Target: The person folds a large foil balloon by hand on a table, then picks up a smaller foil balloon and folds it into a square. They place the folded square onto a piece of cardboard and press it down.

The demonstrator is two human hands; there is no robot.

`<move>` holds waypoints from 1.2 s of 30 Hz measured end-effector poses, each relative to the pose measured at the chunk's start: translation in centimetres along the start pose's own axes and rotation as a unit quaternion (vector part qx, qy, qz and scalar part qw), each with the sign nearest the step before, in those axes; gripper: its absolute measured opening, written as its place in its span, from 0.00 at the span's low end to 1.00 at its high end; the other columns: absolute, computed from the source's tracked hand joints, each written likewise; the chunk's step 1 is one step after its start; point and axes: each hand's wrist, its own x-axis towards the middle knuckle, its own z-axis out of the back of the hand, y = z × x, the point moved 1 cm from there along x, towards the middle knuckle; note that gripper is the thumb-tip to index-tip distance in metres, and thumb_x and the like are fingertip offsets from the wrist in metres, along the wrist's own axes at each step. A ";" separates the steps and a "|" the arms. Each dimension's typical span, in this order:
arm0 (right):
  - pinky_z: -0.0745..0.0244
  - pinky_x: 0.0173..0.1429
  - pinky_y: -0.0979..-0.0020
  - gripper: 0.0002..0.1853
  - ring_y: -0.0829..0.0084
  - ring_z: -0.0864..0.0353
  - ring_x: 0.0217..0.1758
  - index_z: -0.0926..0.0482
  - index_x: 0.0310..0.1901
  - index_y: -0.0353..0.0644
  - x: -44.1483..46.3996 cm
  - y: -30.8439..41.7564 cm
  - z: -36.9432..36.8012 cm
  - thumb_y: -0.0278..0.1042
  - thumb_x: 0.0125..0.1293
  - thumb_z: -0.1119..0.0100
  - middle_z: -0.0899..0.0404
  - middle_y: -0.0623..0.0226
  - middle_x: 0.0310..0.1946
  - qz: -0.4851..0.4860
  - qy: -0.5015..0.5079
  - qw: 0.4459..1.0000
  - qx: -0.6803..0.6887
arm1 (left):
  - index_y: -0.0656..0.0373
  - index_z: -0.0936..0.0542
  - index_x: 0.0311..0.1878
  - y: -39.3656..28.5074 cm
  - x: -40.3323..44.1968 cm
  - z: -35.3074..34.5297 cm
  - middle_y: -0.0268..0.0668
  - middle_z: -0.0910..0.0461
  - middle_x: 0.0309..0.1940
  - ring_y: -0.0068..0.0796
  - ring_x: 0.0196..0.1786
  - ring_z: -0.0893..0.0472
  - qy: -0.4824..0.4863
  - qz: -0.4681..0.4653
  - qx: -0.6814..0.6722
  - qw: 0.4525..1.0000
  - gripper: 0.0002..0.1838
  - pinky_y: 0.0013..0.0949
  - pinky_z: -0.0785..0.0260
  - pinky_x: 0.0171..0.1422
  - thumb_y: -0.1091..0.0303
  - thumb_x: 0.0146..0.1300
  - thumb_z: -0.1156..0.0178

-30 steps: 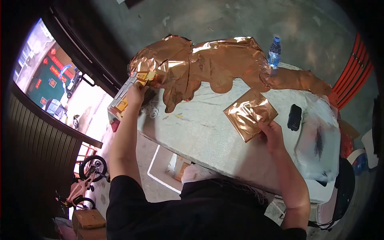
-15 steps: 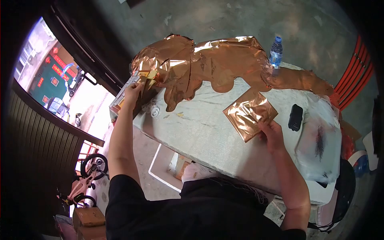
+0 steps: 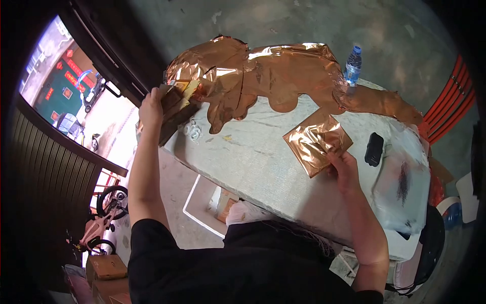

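Note:
My right hand pinches the lower right edge of a folded square of shiny copper-coloured foil above the pale table. At the table's left end, my left hand is closed at the edge of a box-like stack with yellow and grey parts; what its fingers grip is too small to make out. A large crumpled sheet of copper foil lies along the table's far side, next to the stack.
A water bottle stands at the far edge. On the right lie a black object and clear plastic. A white foam box is below the table; a small bicycle stands at left.
My left hand has moved left and slightly up from the top of the stack to its outer edge. My right hand and the foil square have hardly moved.

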 end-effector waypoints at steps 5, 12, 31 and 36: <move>0.34 0.26 0.81 0.06 0.84 0.28 0.22 0.22 0.37 0.43 0.2 -0.5 0.3 0.36 0.66 0.41 0.23 0.75 0.26 -0.011 -0.008 1.000 0.010 | 0.45 0.28 0.52 2.4 4.5 4.0 0.39 0.19 0.42 0.48 0.42 0.19 -0.098 0.013 -0.015 0.995 0.10 0.44 0.27 0.37 0.64 0.70 0.51; 0.35 0.26 0.79 0.05 0.82 0.27 0.24 0.23 0.38 0.43 0.6 0.1 0.6 0.34 0.67 0.42 0.23 0.75 0.26 0.022 -0.018 0.996 0.084 | 0.56 0.28 0.54 -9.0 3.5 10.2 0.47 0.19 0.39 0.43 0.42 0.18 -0.069 0.013 -0.310 0.948 0.14 0.38 0.28 0.45 0.62 0.68 0.46; 0.30 0.30 0.79 0.08 0.82 0.23 0.27 0.22 0.41 0.40 0.3 -0.6 1.2 0.34 0.65 0.38 0.19 0.71 0.31 -0.024 0.060 0.998 0.023 | 0.65 0.20 0.40 -17.1 -10.9 4.8 0.41 0.19 0.36 0.30 0.40 0.20 0.273 0.068 -0.484 0.829 0.09 0.33 0.28 0.46 0.68 0.64 0.40; 0.30 0.27 0.78 0.07 0.81 0.24 0.25 0.22 0.39 0.39 0.5 -0.8 1.4 0.32 0.64 0.38 0.19 0.71 0.29 -0.016 0.053 0.998 0.024 | 0.65 0.19 0.37 -8.0 -9.6 2.8 0.48 0.19 0.33 0.46 0.35 0.19 0.204 0.043 -0.269 0.940 0.10 0.38 0.27 0.40 0.68 0.56 0.36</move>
